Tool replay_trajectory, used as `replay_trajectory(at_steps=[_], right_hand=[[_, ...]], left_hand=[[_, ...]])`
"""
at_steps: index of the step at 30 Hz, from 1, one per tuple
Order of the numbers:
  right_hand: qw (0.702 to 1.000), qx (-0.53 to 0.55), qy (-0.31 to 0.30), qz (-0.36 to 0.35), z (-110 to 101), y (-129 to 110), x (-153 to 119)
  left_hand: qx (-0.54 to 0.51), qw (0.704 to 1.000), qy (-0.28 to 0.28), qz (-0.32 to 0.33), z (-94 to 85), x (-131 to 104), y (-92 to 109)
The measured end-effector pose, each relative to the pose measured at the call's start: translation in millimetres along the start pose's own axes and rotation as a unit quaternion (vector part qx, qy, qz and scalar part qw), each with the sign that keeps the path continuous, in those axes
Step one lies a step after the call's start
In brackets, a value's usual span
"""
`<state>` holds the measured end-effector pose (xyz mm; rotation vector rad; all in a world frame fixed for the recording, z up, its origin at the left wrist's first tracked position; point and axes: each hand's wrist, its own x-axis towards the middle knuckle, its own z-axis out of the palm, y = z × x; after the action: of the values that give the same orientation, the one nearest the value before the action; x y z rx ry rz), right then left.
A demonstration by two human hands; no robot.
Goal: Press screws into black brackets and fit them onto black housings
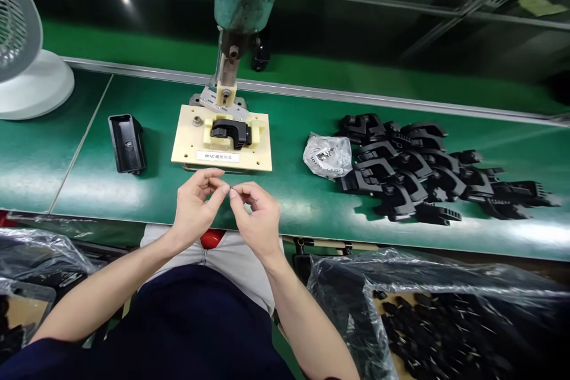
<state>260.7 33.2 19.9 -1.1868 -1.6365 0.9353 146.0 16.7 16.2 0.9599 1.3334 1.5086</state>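
My left hand (199, 200) and my right hand (257, 214) meet fingertip to fingertip just in front of the press. Both are pinched closed around a tiny dark piece, too small to name, between the thumbs and forefingers. Beyond them lies a cream fixture plate (183, 142) with a printed label (218, 157). A black curved plastic part (236, 130) sits in its raised holder. Over it hangs the press head (228, 71), with a pale block at its lower end, apart from my hands.
A plastic bag (327, 155) with small metal pieces lies right of the fixture, beside a pile of black plastic parts (409, 172). A black tray (127, 143) and a white fan (40, 86) stand left. Plastic-lined boxes, one of black parts (436, 332), flank my lap.
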Motion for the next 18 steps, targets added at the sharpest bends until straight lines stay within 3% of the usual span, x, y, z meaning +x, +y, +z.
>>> replay_trajectory(at_steps=[4, 8, 13, 18], right_hand=[[0.994, -0.051, -0.006, -0.093, 0.3, -2.3, 29.1], [0.968, -0.154, 0.067, -0.188, 12.2, 5.4, 82.3], [0.951, -0.221, 0.111, -0.188, 35.1, 15.8, 124.0], [0.938, -0.243, 0.15, -0.197, 48.6, 19.8, 129.2]], left_hand=[[0.031, 0.997, 0.012, 0.076, -4.9, 21.5, 4.4], [0.083, 0.975, 0.049, 0.198, -12.8, 78.8, 7.8], [0.072, 0.969, 0.008, 0.237, -13.0, 143.1, -0.4], [0.095, 0.956, -0.044, 0.273, -12.7, 161.3, -11.8]])
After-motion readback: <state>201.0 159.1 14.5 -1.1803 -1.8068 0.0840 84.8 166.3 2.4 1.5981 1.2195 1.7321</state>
